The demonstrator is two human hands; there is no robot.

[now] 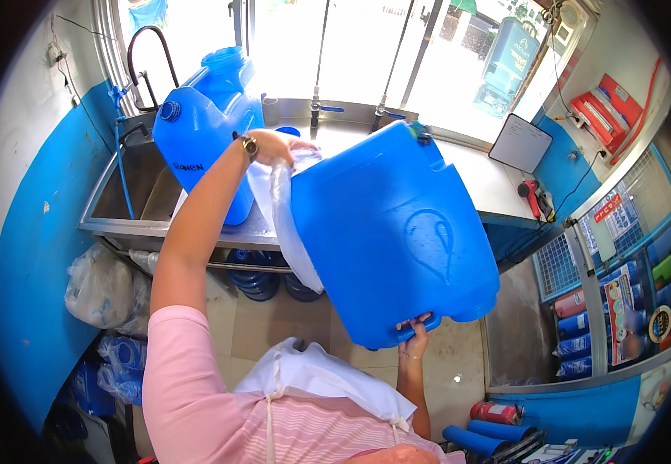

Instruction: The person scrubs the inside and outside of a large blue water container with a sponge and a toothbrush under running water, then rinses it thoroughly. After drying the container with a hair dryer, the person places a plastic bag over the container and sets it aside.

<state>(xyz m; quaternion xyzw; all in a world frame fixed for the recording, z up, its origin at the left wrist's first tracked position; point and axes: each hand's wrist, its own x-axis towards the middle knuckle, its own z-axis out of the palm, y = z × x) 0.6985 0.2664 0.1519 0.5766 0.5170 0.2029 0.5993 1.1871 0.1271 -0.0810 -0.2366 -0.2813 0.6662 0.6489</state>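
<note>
A large blue water container (378, 232) is held tilted in front of me, over the counter's front edge and the floor. My right hand (414, 339) is closed around the handle at its lower end. Up at the container's left edge, my left hand (280, 147) grips a clear plastic bag (283, 213), which hangs down along that side; some of the fingertips are lost in the glare. A second blue container (215, 143) with a screw cap stands at the sink, left of my left hand.
A steel sink (138, 189) with a black faucet (152, 66) lies left. Two taps (316, 108) with blue levers rise behind the container. At right are a whiteboard (519, 144) and a red heat gun (531, 197). Round blue bottles (253, 278) stand beneath the counter.
</note>
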